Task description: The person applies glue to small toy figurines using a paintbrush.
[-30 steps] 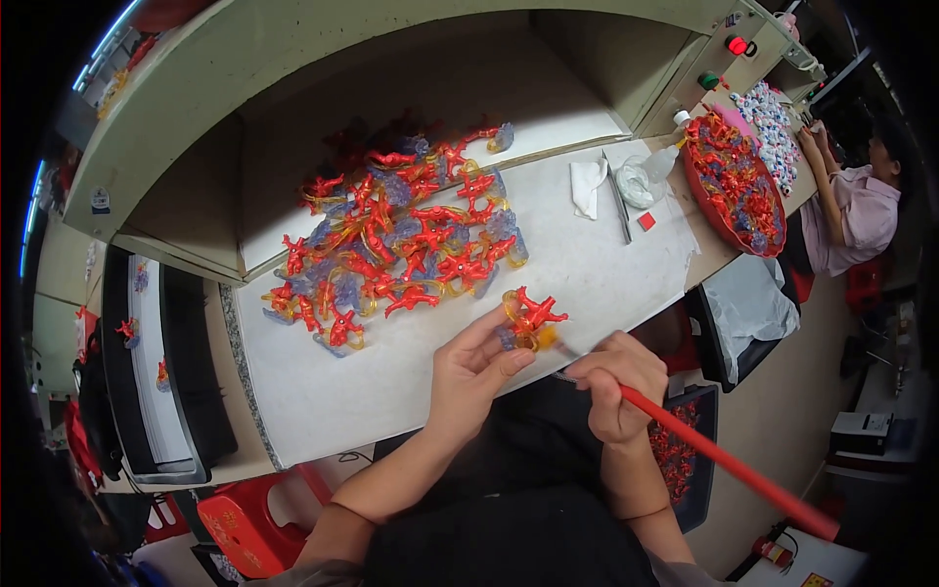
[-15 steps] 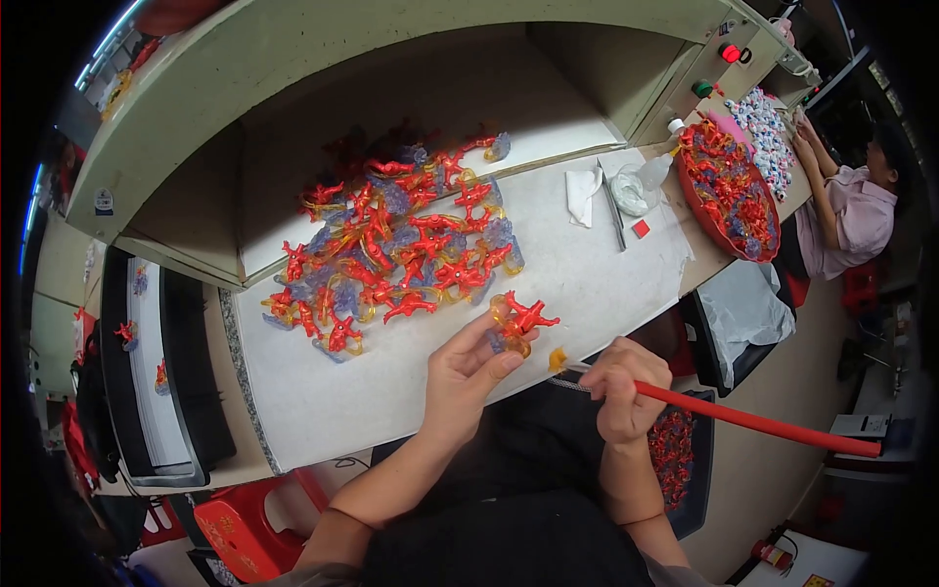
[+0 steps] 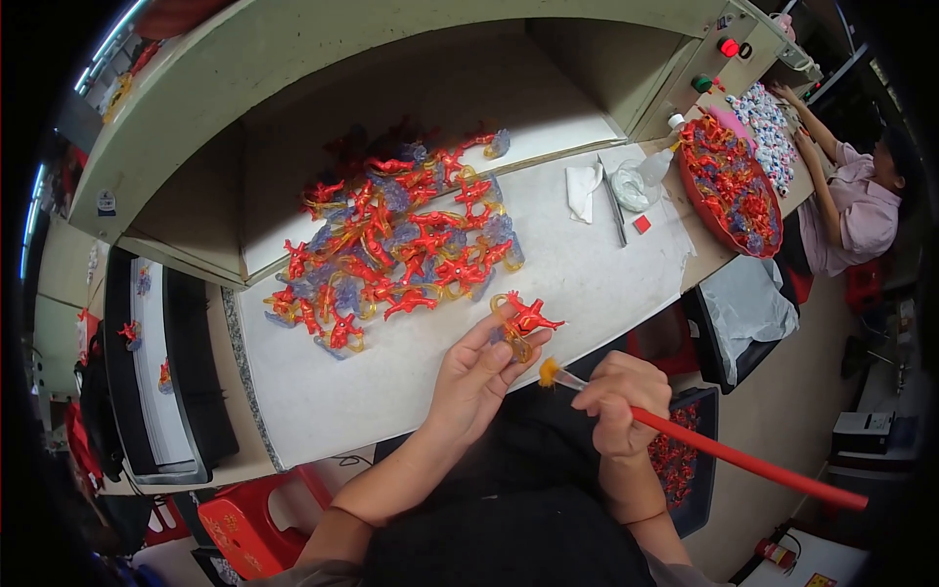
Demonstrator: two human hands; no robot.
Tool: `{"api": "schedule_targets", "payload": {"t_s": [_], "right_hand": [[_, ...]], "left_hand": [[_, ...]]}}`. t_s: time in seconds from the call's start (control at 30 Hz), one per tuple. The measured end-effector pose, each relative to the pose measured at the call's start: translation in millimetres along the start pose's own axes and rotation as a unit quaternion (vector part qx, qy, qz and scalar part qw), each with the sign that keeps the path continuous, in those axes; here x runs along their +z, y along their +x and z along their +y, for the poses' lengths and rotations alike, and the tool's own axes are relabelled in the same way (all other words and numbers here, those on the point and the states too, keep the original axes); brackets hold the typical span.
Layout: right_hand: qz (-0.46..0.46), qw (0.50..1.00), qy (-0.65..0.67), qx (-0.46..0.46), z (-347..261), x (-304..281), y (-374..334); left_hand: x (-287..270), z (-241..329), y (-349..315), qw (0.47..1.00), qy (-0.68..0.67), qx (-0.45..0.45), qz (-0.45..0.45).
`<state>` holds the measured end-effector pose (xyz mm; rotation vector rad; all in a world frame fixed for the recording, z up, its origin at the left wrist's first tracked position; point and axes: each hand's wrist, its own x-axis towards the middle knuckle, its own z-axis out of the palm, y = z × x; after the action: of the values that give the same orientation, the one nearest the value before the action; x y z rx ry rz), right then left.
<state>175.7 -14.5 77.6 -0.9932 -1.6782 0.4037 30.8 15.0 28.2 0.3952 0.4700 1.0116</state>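
Note:
Over the near edge of the white-covered table, my left hand [image 3: 473,380] is closed on a small red figurine [image 3: 531,318] with translucent yellow and purple parts. Its thumb and fingers pinch the lower, clear part, while the red limbs stick out to the right. My right hand [image 3: 624,401] grips a red-handled brush [image 3: 724,451] with a clear neck and a yellow tuft. That tuft points toward the figurine and stays a little apart from it. Beyond my left hand lies a dense pile of similar figurines [image 3: 411,249], reaching into a booth.
Paper [image 3: 584,192], tweezers [image 3: 617,207] and a clear bottle [image 3: 653,168] lie at the back right beside a red tray of figurines [image 3: 687,210]. A dark tray [image 3: 210,391] stands left, a blue bin [image 3: 706,470] below right. A co-worker [image 3: 851,210] sits at far right.
The brush has turned, its handle end dropping lower and its tuft moving slightly left and down. My left hand has tilted the figurine and shifted slightly right. The co-worker's arm has reached farther away.

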Motion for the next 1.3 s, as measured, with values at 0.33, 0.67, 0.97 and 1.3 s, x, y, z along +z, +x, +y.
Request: {"api": "schedule_targets", "payload": {"t_s": [0.33,0.67,0.97,1.3], "right_hand": [[0.170,0.985,0.024,-0.026,-0.3,6.2,-6.2],[-0.022,1.000,0.018,0.001,2.9,-5.3,-6.7],[0.002,0.921,0.307,0.240,36.6,14.6,3.5],[-0.018,0.927,0.252,0.279,24.8,11.5,13.8]], "left_hand": [[3.0,3.0,-4.5,0.999,-0.003,0.020,-0.033],[4.2,5.4,-3.8,0.999,-0.026,-0.030,-0.019],[-5.9,2.3,-3.4,0.878,-0.378,-0.252,-0.149],[21.7,8.6,-10.7,0.979,0.184,0.084,-0.013]]}}
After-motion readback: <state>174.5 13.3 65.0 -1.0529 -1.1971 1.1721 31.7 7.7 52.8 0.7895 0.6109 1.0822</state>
